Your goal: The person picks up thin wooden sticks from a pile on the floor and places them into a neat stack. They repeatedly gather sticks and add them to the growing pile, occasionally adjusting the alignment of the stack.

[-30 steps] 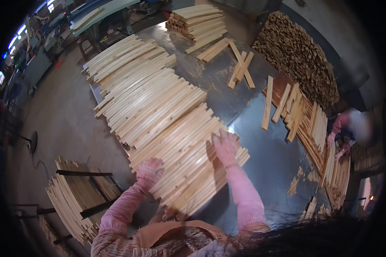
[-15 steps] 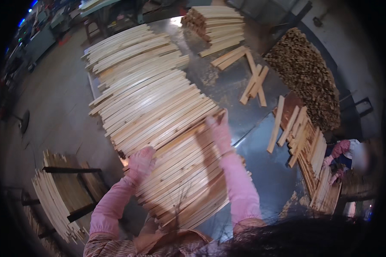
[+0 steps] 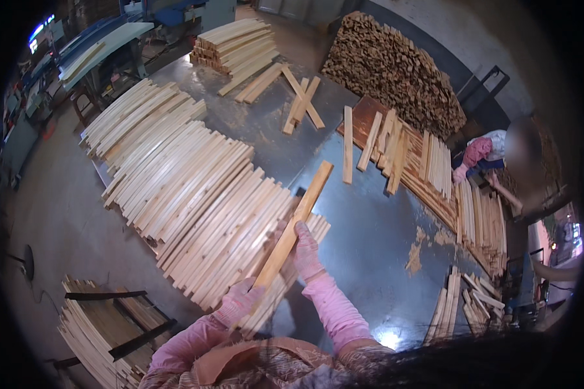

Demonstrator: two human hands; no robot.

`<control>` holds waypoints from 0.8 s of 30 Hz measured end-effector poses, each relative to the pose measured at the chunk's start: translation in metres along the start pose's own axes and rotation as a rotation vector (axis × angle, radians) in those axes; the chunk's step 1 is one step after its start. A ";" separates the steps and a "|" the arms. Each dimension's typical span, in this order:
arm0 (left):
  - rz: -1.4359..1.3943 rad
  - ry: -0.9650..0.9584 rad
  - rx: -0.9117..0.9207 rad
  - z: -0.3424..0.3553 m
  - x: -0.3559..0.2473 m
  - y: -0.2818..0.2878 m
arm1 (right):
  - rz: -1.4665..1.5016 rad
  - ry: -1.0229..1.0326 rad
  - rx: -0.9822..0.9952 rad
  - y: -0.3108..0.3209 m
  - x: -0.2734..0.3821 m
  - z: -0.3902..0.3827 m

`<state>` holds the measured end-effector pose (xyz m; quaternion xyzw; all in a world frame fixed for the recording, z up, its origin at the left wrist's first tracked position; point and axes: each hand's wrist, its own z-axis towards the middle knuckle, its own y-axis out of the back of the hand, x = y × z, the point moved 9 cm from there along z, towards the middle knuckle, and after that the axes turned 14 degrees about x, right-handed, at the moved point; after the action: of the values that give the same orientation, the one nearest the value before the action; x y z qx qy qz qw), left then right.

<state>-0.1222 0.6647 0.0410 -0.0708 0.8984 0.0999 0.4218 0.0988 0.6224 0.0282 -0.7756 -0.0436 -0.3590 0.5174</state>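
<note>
A single golden wooden slat [image 3: 316,183] is raised at a slant over broad rows of pale slats [image 3: 175,175] laid side by side along the metal table [image 3: 383,240]. My right hand [image 3: 305,250], in a pink glove and sleeve, is closed on the middle of this slat. My left hand [image 3: 240,301], also pink-gloved, grips its lower end, near the rows' front edge. The slat hides part of the pale pieces beneath it and some of my fingers.
A co-worker [image 3: 490,149] works at the right beside slats on a brown board [image 3: 435,201]. Behind stand a pile of offcuts [image 3: 396,71] and stacked slats [image 3: 230,45]. Loose pieces lie crossed [image 3: 305,104]; more lie lower right [image 3: 451,301]. A rack [image 3: 104,295] holds slats at lower left.
My hands were resting on the slat rows; they now hold one slat lifted at a slant, the left hand lower and nearer me. The view has also shifted.
</note>
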 end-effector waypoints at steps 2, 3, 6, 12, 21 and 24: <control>-0.112 -0.190 0.020 0.030 0.030 -0.029 | -0.019 0.029 0.146 -0.002 -0.017 -0.037; -0.134 -0.243 0.030 0.040 0.033 -0.042 | -0.109 0.030 0.122 0.008 -0.029 -0.056; 0.168 -0.296 -0.074 0.046 0.031 -0.068 | -0.267 0.059 0.013 0.054 -0.058 -0.099; 0.970 -0.131 -0.586 -0.009 0.049 -0.030 | -0.529 0.137 -0.441 0.182 -0.033 -0.174; 0.909 -0.087 -0.580 0.007 0.075 0.016 | -0.888 0.001 -0.278 0.112 -0.102 -0.095; 0.908 -0.057 -0.681 0.002 0.058 0.017 | -1.556 0.247 -0.086 0.139 -0.069 -0.116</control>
<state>-0.1609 0.6788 -0.0029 0.1934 0.7440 0.5572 0.3138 0.0493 0.4823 -0.0962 -0.4960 -0.5022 -0.7028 0.0880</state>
